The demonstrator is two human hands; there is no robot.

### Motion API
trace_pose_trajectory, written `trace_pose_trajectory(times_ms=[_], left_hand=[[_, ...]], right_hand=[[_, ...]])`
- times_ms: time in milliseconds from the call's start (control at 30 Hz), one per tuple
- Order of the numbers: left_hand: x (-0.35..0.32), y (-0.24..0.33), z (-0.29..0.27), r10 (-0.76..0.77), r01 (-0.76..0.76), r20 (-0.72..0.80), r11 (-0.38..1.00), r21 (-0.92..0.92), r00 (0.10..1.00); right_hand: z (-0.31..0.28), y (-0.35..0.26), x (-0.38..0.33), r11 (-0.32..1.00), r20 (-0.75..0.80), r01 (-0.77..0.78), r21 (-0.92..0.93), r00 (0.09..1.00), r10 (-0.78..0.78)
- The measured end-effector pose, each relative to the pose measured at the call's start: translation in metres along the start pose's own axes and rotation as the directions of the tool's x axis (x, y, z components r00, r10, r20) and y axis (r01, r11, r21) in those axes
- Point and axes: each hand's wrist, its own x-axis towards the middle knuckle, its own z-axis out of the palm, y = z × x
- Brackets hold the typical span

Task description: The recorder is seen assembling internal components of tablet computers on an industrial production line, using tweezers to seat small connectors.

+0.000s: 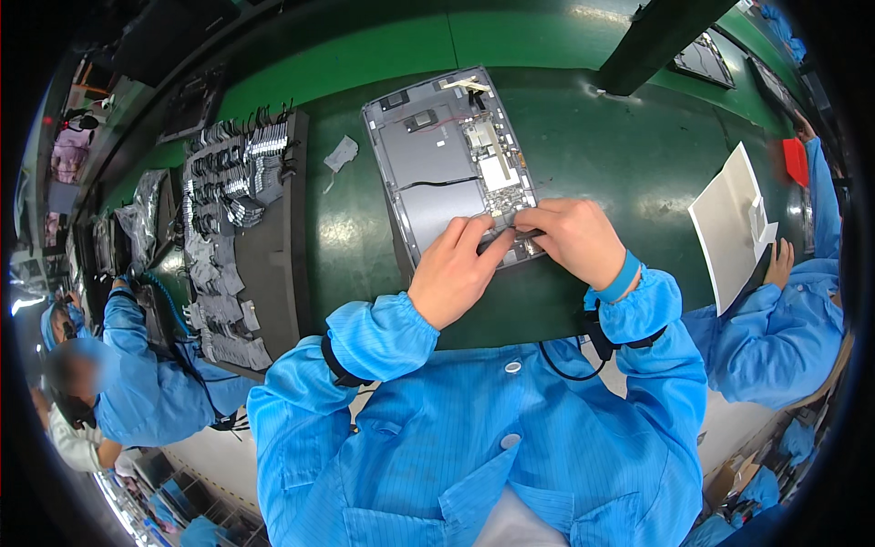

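Left hand (454, 273) and right hand (581, 241) bend fingers over grey device shell (428, 159), grip unclear; it seems stiff, but fragile inside, best held by its rim (384, 164).

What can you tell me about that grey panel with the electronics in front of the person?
The grey panel is flat, rectangular and metal-looking, lying open side up on the green table, its far end angled left. A circuit board runs down its right side, a black cable reaches across from the left, and a thin red wire lies farther up. The left hand and right hand work at its near right part.
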Motion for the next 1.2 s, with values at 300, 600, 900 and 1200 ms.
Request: trace_pose_trajectory(times_ms=[300, 600, 900, 1200], left_hand=[[0.002, 0.000, 0.000, 0.012, -0.011, -0.025, 1.000, 0.027, 1.000], [0.001, 0.007, 0.000, -0.004, -0.003, 0.042, 0.983, 0.181, 0.999], [0.012, 0.005, -0.004, -0.070, 0.067, 0.035, 0.995, 0.078, 0.997], [0.017, 0.000, -0.001, -0.014, 0.006, 0.046, 0.986, 0.164, 0.999]], right_hand=[[0.007, 0.006, -0.001, 0.970, -0.028, -0.088, 0.227, 0.995, 0.097], [0.003, 0.009, -0.003, 0.805, -0.015, -0.364, 0.468, 0.908, 0.419], [0.011, 0.007, -0.034, 0.735, -0.070, -0.411, 0.540, 0.848, 0.526], [0.012, 0.008, -0.038, 0.759, -0.116, -0.400, 0.514, 0.844, 0.524]])
